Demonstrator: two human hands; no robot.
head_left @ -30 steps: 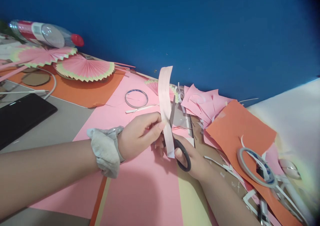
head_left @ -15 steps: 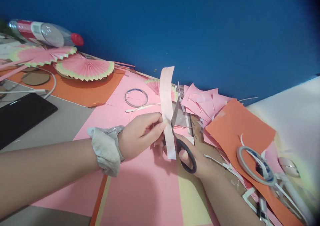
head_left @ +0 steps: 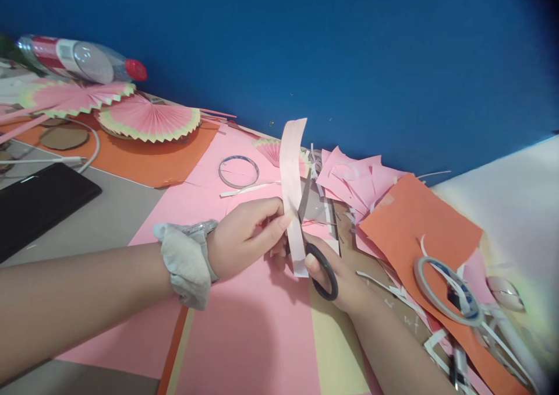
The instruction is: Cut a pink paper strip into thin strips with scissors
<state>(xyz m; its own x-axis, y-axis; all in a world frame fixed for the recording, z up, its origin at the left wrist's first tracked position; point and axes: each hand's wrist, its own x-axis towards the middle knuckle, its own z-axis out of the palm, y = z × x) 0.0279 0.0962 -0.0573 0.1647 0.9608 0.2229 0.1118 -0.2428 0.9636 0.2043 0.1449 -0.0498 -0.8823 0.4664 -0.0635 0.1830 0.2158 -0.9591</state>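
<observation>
A clear plastic bottle (head_left: 81,63) with a red cap lies on its side at the far left corner of the tabletop, against the blue wall; what it holds cannot be told. Just in front of it, two pleated pink fans (head_left: 148,121) rest on an orange sheet (head_left: 148,159). A black flat device (head_left: 39,203) sits near the left edge, with a white cable (head_left: 89,150) curling behind it.

A thin tape ring (head_left: 238,171) lies on the large pink sheet (head_left: 244,325) that covers the middle. Above that sheet, the left hand (head_left: 244,237) is closed in a pinch on the pink paper strip (head_left: 293,191), which stands upright. The right hand (head_left: 345,281) is closed through the black handles of the scissors (head_left: 321,267), and the blades meet the strip's right edge.

Pink scraps (head_left: 358,179) are heaped by the wall behind the blades. Further right, a second orange sheet (head_left: 419,226) has a tape roll (head_left: 441,290) lying on its near end, among white trimmings.
</observation>
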